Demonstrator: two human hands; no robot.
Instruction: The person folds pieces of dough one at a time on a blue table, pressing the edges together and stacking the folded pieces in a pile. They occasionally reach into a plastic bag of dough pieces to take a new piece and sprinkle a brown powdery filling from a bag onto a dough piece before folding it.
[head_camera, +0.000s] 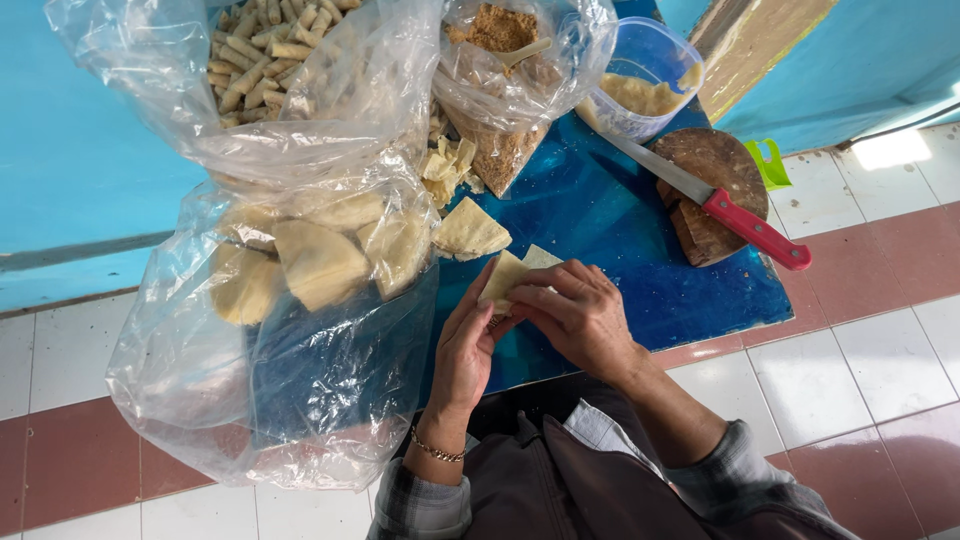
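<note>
Both hands meet over the blue board (640, 260) that lies on the tiled floor. The left hand (467, 350) and the right hand (580, 315) are close together, and their fingers are closed on 1 pale, thin triangular pastry sheet (507, 277). The sheet is held just above the board, near its front edge, and it is partly folded between the fingers. A thin gold bracelet (437, 452) is on the left wrist.

Just beside the hands, another flat pale pastry triangle (468, 232) lies on the board. To the left, a large clear plastic bag (300, 330) holds a pile of the same pale sheets. Above it, a 2nd clear bag (270, 70) is full of small rolled pastry sticks. A small clear bag with brown crumbly filling (500, 40) stands near a clear plastic tub (645, 85). A long knife with a red handle (720, 205) rests across a round wooden cutting block (715, 190), well apart from the hands.
</note>
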